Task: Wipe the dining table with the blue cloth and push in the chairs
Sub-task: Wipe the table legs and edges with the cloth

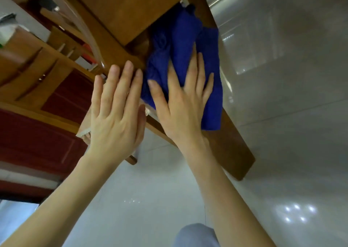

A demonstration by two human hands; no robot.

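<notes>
The wiping looks finished and the chair-pushing is on. The right hand [180, 103] lies flat on the blue cloth [188, 39], its fingers [195, 67] straight and spread, pressing rather than clutching. The cloth is draped over the top rail of a wooden chair [235, 152], and its far end runs under the edge of the tabletop [122, 7]. The left hand [114, 111] is just beside it, also open, with straight fingers reaching the wood next to the cloth and holding nothing. I can't be sure it actually bears on the rail.

The next move calls for a level shove from both palms so the chair slides squarely over the tiled floor [282, 96], with the cloth pinned so it doesn't slip off.

The view is steeply tilted and smeared. The chair's seat and legs are hidden, a second chair [62, 96] with a red seat is cut off at the left, and a pale shape under the left wrist is beyond making out.
</notes>
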